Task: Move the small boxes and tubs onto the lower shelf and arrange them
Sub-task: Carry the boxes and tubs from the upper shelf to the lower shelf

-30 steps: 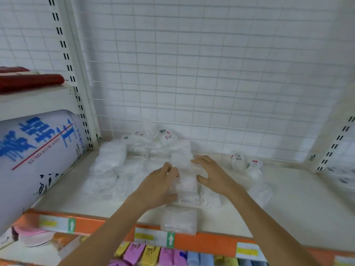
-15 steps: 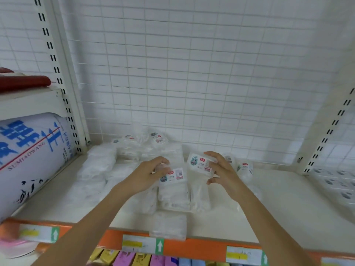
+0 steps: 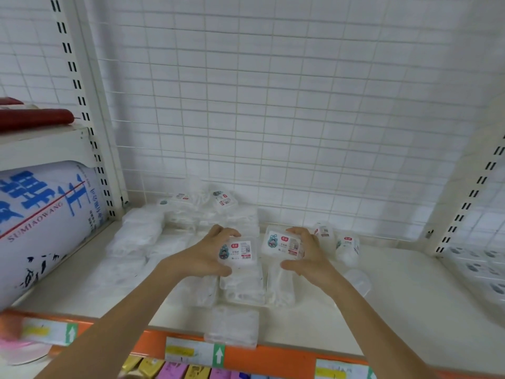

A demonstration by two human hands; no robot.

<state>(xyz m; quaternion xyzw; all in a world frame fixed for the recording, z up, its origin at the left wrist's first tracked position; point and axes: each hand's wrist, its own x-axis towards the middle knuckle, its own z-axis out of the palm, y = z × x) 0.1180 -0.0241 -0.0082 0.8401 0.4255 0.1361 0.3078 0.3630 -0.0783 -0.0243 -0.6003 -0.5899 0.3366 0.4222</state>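
Each grip is clamped on one small clear box: the left hand curls round a labelled box, thumb under its near edge and fingers over the far edge, and the right hand holds a second labelled box the same way. Both boxes hang label-up just above the pile of clear boxes that lies on the cream shelf, and they sit side by side, close but not touching.

Taking that pile as the landmark: each held box has its long axis running left to right, whereas the boxes directly beneath look to run front to back – so a turn may be needed before setting them down in line (a judgement only). The left hand is over the pile's middle, the right over its right edge, where bare shelf begins; the right is nearer that free space.

Behind the pile to the right stand two small tubs. The pile's boxes are pale and blurred into each other – their count and edges cannot be told. One box in front of the pile overhangs the orange shelf lip.
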